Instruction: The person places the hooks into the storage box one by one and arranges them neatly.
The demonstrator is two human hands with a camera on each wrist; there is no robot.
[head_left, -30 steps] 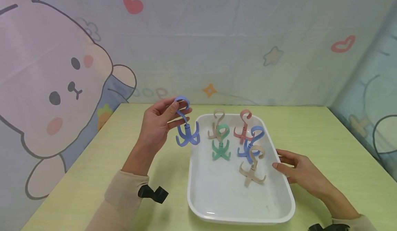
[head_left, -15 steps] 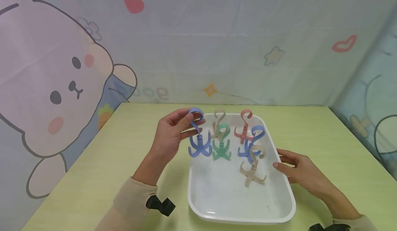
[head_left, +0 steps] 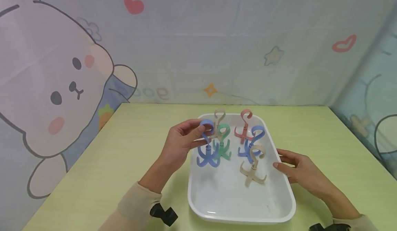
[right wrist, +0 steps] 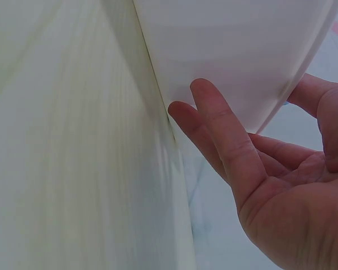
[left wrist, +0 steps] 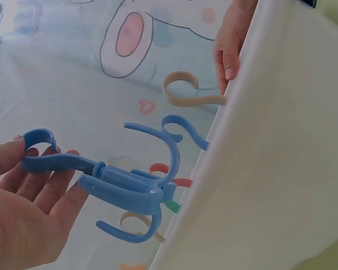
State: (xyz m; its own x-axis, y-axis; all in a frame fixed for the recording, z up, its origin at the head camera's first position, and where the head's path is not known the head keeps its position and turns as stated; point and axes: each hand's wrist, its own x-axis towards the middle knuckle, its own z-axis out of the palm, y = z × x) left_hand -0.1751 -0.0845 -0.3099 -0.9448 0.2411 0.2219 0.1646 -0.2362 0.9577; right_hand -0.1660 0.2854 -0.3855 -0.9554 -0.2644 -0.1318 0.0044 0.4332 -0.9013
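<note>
My left hand (head_left: 180, 143) pinches a blue four-pronged swivel hook (head_left: 208, 151) by its curved top, between thumb and fingers. The hook hangs prongs down over the left side of a white tray (head_left: 220, 193); the left wrist view shows it apart from the tray wall. In the tray stand a green hook (head_left: 221, 150), a second blue hook (head_left: 248, 150), a pink hook (head_left: 244, 131), a front beige hook (head_left: 252, 174) and a rear beige hook (head_left: 219, 115), partly hidden. My right hand (head_left: 299, 172) holds the tray's right rim, thumb on top, fingers (right wrist: 222, 121) against the outside wall.
The tray stands on a pale green-yellow table (head_left: 118, 162). Behind the table hangs a printed cloth backdrop (head_left: 192, 52). Black wrist mounts sit at both cuffs, the left mount (head_left: 164, 214) near the tray's left edge.
My left hand has carried the blue hook right and downward, from beside the tray to over its left part, in front of the green hook. The right hand and the tray have stayed put.
</note>
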